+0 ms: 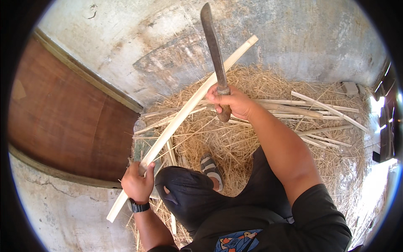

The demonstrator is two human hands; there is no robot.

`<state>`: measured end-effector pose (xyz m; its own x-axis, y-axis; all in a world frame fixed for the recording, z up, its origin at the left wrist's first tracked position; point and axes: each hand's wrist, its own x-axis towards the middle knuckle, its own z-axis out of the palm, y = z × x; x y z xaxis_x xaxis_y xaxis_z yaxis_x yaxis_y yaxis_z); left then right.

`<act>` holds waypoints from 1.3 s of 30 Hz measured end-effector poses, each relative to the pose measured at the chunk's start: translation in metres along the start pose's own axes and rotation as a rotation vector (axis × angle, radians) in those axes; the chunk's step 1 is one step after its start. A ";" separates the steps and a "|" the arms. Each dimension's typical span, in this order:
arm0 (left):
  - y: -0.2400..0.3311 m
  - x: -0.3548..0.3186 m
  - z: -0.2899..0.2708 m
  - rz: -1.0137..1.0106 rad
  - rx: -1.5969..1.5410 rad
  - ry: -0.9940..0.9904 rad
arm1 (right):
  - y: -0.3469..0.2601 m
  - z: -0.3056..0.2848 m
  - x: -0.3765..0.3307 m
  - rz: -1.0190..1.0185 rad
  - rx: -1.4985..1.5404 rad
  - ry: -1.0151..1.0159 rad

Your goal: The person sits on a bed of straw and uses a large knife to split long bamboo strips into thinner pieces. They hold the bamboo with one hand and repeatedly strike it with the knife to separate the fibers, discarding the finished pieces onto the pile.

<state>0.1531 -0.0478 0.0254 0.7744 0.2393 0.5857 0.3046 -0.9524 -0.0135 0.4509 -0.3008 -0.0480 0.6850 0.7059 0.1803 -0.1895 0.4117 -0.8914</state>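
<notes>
A long pale bamboo strip runs slantwise in front of me, from the lower left up to the far wall. My left hand is closed around its lower part, with a short end sticking out below the fist. In my right hand is a machete, gripped by its worn wooden handle, its dark blade pointing up and away. The blade crosses over the upper part of the strip in this view; whether they touch I cannot tell. My right fingers are close beside the strip.
Wood shavings cover the floor around my sandalled foot. Several split strips and a round pole lie across them. A stained wall stands ahead, a brown door at left, a grey block at far right.
</notes>
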 end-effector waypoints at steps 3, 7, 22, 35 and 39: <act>0.012 0.014 0.013 0.014 -0.032 -0.031 | 0.000 -0.003 0.000 -0.049 0.083 0.095; 0.007 0.040 0.028 0.014 -0.090 -0.277 | -0.019 -0.011 -0.007 -0.113 0.139 0.203; -0.005 0.083 0.159 -0.151 -0.453 -0.440 | -0.041 -0.008 -0.014 0.282 -1.323 0.393; -0.032 0.060 0.150 -0.088 -0.324 -0.336 | -0.010 0.008 0.026 0.225 -1.437 0.464; -0.032 0.063 0.149 -0.066 -0.453 -0.446 | 0.004 0.044 0.022 0.218 -1.433 0.201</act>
<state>0.2745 0.0263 -0.0584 0.9482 0.2628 0.1784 0.1704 -0.8948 0.4126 0.4349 -0.2583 -0.0290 0.8422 0.5379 0.0377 0.4650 -0.6891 -0.5558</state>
